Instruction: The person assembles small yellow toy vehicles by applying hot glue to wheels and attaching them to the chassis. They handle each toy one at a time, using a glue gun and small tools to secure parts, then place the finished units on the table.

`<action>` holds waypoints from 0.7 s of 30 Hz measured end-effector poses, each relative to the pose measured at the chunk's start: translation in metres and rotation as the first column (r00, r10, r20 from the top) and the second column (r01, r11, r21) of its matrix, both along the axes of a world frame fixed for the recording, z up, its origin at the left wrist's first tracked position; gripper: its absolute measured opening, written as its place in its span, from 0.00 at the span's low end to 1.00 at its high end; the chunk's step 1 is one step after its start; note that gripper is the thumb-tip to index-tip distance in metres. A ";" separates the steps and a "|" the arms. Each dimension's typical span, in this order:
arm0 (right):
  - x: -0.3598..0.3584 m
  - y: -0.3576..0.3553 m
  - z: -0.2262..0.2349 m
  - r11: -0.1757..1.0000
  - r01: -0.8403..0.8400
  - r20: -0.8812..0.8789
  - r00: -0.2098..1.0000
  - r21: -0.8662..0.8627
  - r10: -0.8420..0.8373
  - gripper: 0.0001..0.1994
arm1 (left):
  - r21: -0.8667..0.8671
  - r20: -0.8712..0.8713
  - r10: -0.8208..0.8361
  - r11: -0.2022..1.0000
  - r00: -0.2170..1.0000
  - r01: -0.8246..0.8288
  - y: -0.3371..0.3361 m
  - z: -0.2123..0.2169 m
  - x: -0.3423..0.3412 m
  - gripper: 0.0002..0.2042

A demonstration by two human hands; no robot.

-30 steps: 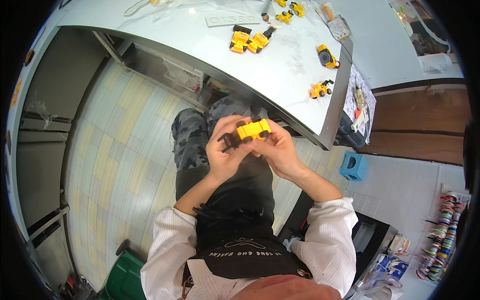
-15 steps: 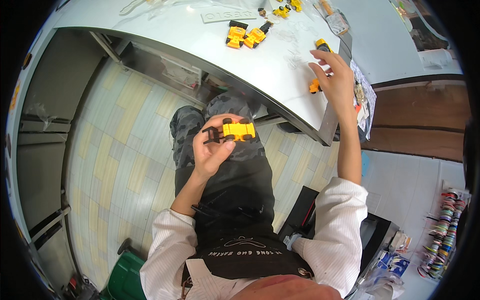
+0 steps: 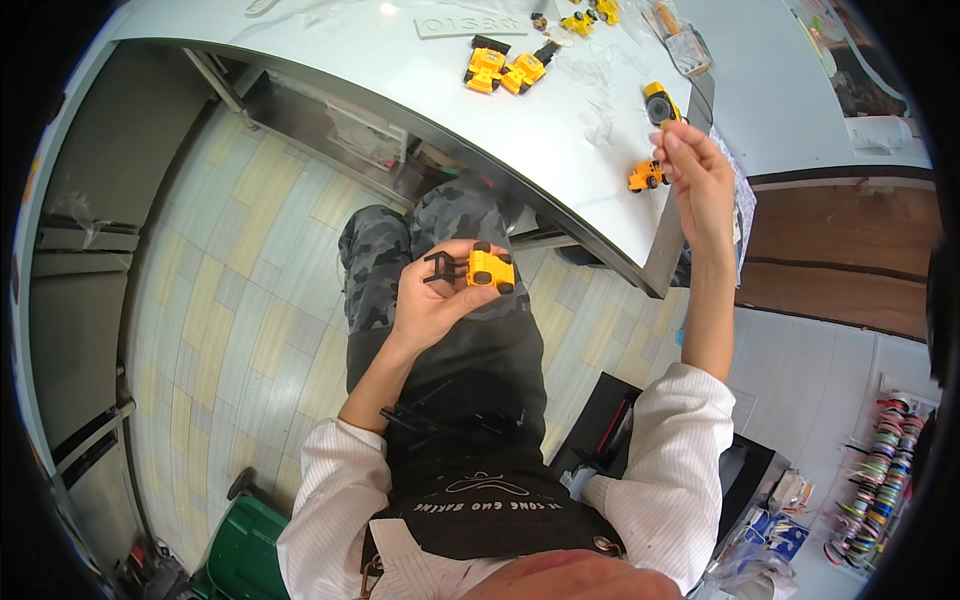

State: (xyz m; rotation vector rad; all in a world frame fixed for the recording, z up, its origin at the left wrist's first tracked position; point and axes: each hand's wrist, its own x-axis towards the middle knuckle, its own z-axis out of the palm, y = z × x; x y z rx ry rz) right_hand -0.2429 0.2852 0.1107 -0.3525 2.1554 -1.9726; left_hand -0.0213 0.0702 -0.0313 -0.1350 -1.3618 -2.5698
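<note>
Left hand at centre of frame, thumb and fingers pinching yellow toy truck, its black fork pointing left; right hand at upper right, fingertips pressed together, cannot tell if on anything, near another toy truck on white table

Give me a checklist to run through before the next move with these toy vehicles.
1. Left grip holding the yellow toy vehicle: ok.
2. That toy's black arm piece visible: ok.
3. Held toy over the table: not ok, it is above the camouflage trousers.
4. Right grip empty: cannot tell, it looks pinched shut.
5. Small yellow toy near the right grip fully visible: not ok, partly hidden.
</note>
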 end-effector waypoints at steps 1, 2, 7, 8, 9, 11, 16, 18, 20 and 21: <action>0.012 0.002 0.001 0.993 -0.017 0.121 0.992 -0.115 0.031 0.12 | 0.019 -0.031 0.000 1.000 1.000 0.000 0.000 0.001 0.000 0.20; 0.025 0.003 -0.001 0.977 -0.038 0.179 0.981 -0.210 0.077 0.12 | 0.037 -0.063 0.002 0.999 0.998 0.000 0.000 0.002 -0.002 0.20; 0.102 0.000 -0.033 0.836 -0.100 0.359 0.871 -0.540 0.336 0.11 | -0.017 -0.203 -0.002 1.000 0.979 -0.002 0.003 0.007 -0.002 0.21; 0.116 -0.005 -0.035 0.847 -0.083 0.375 0.871 -0.526 0.318 0.10 | 0.017 -0.212 -0.018 1.000 0.977 0.022 0.005 0.006 -0.001 0.20; 0.122 -0.007 -0.041 0.838 -0.110 0.361 0.867 -0.535 0.344 0.09 | 0.045 -0.229 -0.033 0.998 0.973 0.045 0.007 0.007 -0.001 0.20; 0.132 -0.012 -0.049 0.829 -0.143 0.360 0.851 -0.541 0.382 0.09 | 0.116 -0.194 -0.097 0.986 0.976 0.121 0.007 0.012 0.004 0.18; 0.147 -0.024 -0.063 0.770 -0.101 0.481 0.727 -0.631 0.490 0.12 | -0.026 -0.154 -0.162 0.987 0.975 0.160 0.007 0.025 0.008 0.18; 0.153 -0.027 -0.066 0.746 -0.071 0.537 0.650 -0.662 0.538 0.12 | -0.062 -0.184 -0.135 0.990 0.974 0.125 0.011 0.025 0.007 0.21; 0.155 -0.028 -0.070 0.706 -0.063 0.551 0.578 -0.705 0.602 0.12 | -0.178 -0.179 -0.129 0.979 0.975 0.097 0.011 0.027 0.007 0.19; 0.155 -0.026 -0.070 0.691 -0.064 0.545 0.564 -0.720 0.621 0.11 | -0.233 -0.183 -0.136 0.968 0.974 0.092 0.012 0.029 0.005 0.18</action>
